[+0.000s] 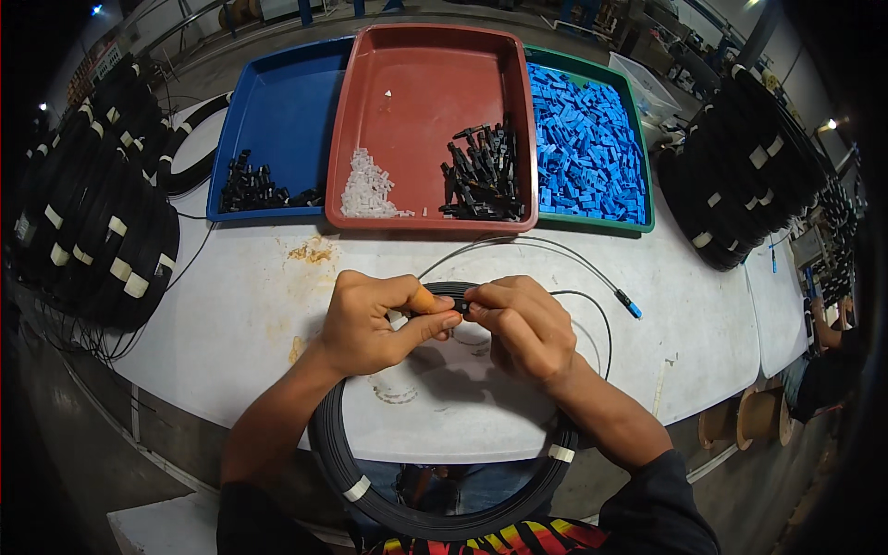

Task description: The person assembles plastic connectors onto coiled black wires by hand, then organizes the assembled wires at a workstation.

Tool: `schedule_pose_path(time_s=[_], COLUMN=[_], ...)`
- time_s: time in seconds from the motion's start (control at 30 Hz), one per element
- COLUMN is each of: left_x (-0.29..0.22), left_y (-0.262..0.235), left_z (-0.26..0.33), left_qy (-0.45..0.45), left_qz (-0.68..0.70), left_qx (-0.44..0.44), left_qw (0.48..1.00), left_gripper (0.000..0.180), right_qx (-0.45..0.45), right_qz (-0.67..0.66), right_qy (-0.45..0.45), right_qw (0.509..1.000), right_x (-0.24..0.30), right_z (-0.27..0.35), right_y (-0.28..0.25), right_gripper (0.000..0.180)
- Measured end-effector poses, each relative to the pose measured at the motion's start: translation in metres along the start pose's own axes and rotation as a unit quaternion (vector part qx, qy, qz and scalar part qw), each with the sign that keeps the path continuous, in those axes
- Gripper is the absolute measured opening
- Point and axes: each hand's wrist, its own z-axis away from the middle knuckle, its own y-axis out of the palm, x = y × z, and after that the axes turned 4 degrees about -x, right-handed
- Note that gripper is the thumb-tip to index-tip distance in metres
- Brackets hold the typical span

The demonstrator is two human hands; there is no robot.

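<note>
I am observing left hand [375, 319] and right hand [529, 324] meeting, fingertips clamping a black part [463, 306] between them, just by the far side of the coil [329, 430]; fingers are hiding its long axis.

Between the fingertips of my left grip [377, 322] and my right grip [527, 328] I pinch a small black piece [462, 306], mostly hidden by my fingers. The coil of black cable [444, 525] forms a wide ring: its far part passes just behind my grip, its near part curves well below, toward me. Two whitish bands [357, 488] wrap that near part, one on each side. A loose strand [532, 239] arcs beyond my grip and down to the right, ending in a dark connector with a blue tip [633, 309].
</note>
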Motion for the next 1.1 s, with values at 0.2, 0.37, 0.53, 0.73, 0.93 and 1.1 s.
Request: schedule_pose_path(time_s=[0.2,0.37,0.53,0.73,0.93,1.1], left_x=[0.007,0.004,0.008,0.013,0.007,0.007], left_y=[-0.001,0.001,-0.004,-0.005,0.002,0.004], left_z=[-0.006,-0.012,-0.011,-0.007,-0.001,-0.008], left_qy=[0.215,0.454,0.474,0.27,0.0,0.162], left_qz=[-0.135,-0.325,-0.341,-0.163,-0.004,-0.112], left_qx=[0.023,0.026,0.018,-0.012,-0.015,-0.007], left_qw=[0.967,0.829,0.812,0.949,1.0,0.98], left_gripper=[0.012,0.018,0.019,0.016,0.013,0.012], right_qx=[0.046,0.082,0.084,0.02,0.01,0.008], right_qz=[-0.057,-0.174,-0.212,-0.064,-0.026,-0.041], right_qy=[0.086,0.233,0.259,0.116,0.052,0.071], right_qw=[0.994,0.953,0.939,0.991,0.998,0.997], right_x=[0.006,0.002,0.0,0.001,-0.003,0.001], right_z=[-0.005,0.002,0.006,0.002,0.0,-0.004], right_y=[-0.007,-0.006,-0.003,0.0,0.0,-0.002], right_gripper=[0.021,0.034,0.035,0.026,0.026,0.032])
